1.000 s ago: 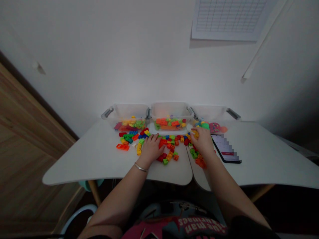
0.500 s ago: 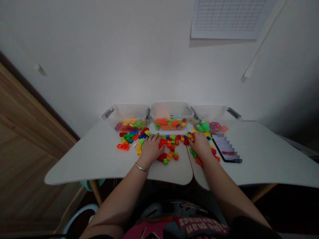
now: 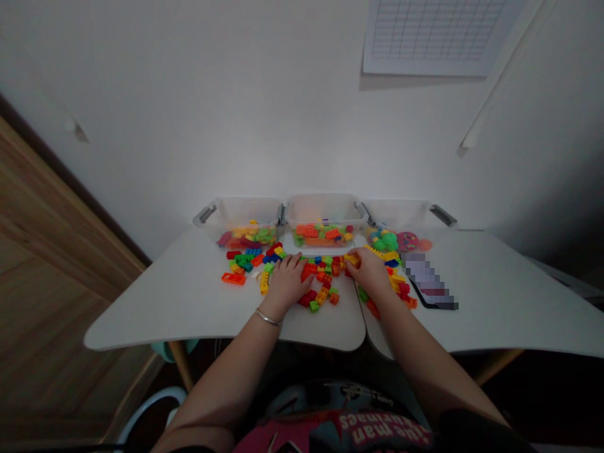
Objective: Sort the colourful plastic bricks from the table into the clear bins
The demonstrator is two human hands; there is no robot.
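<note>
My left hand (image 3: 287,281) lies with fingers spread over the toy bricks left of the middle, touching some orange and red bricks (image 3: 309,270). My right hand (image 3: 370,272) is at the right end of the row of bricks, thumb and finger closed on a yellow toy brick (image 3: 350,258). Around and between both hands are many loose bricks in red, orange, yellow, green and blue. A few green and orange bricks (image 3: 372,308) are partly hidden under my right wrist.
Three clear plastic bins stand by the wall: the left bin (image 3: 245,211) and middle bin (image 3: 325,207) hold bricks, the right bin (image 3: 401,212) other toys. A phone (image 3: 425,283) lies right of the bricks on the white table (image 3: 179,308), which has a seam.
My right hand has moved left, from the bricks on the right to the end of the row, with a yellow brick between its fingers. My left hand has stayed in place.
</note>
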